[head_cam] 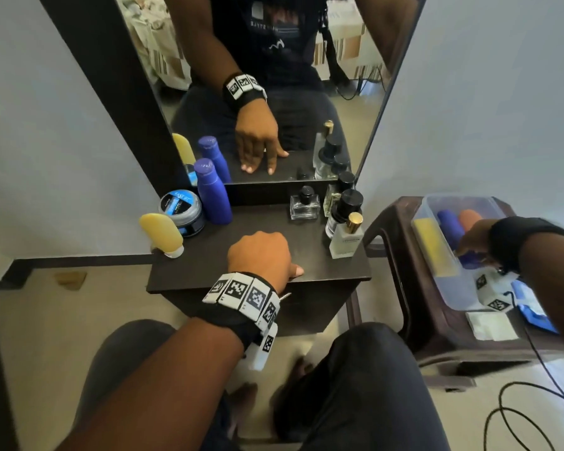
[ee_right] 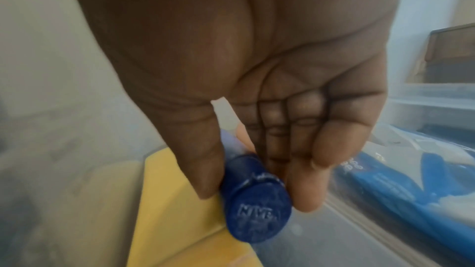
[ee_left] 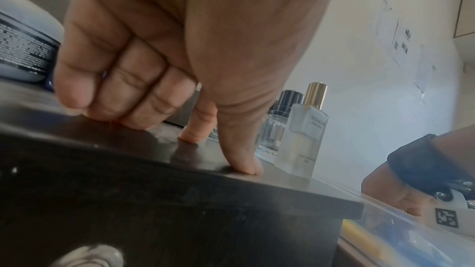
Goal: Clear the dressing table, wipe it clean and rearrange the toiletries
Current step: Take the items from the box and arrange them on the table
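My left hand rests on the dark dressing table, thumb and fingertips touching the top and holding nothing; the left wrist view shows the same left hand. On the table's left stand a yellow tube, a round jar and a blue bottle. At its right are a square clear perfume bottle, a black-capped one and a gold-capped one. My right hand is inside the clear plastic bin, gripping a blue Nivea bottle near its cap.
The bin sits on a brown plastic stool to the right of the table. It holds a yellow box, an orange bottle and a blue packet. A mirror rises behind the table. Black cable lies on the floor.
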The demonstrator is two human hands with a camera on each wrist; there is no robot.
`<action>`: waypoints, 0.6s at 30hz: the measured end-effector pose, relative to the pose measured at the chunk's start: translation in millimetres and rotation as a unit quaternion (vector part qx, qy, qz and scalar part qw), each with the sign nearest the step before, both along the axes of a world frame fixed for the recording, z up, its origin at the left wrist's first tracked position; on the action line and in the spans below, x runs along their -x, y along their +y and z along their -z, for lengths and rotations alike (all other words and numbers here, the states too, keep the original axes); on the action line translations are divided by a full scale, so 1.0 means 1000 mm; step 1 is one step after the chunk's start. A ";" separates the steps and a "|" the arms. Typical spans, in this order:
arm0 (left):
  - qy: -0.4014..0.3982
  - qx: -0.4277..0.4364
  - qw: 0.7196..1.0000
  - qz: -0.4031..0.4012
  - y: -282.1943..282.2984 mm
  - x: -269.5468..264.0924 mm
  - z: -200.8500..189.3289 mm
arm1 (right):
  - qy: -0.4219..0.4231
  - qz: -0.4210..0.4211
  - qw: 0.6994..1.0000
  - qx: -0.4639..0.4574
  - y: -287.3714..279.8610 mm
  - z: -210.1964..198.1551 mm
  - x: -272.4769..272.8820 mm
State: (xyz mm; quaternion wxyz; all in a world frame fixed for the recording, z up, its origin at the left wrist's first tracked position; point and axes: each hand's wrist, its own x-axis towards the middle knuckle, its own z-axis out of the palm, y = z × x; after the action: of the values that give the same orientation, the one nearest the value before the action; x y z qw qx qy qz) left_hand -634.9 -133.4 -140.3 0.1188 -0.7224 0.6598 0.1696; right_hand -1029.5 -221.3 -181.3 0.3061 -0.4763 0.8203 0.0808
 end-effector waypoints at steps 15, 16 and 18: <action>0.049 0.052 0.997 0.019 0.026 -0.015 0.013 | 0.157 0.023 0.947 0.280 0.061 -0.088 -0.023; 0.081 0.054 0.995 0.015 0.032 -0.022 0.018 | 0.152 0.029 0.933 0.323 0.073 -0.092 -0.027; 0.188 0.076 0.979 -0.010 0.048 -0.038 0.026 | 0.135 0.048 0.896 0.419 0.094 -0.100 -0.039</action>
State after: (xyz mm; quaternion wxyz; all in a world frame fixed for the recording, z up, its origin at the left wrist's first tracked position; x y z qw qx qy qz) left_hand -596.7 -85.2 -166.3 -0.0642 -0.6911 0.6740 0.2529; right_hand -990.4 -126.9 -81.2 -0.0323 -0.5053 0.8333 -0.2218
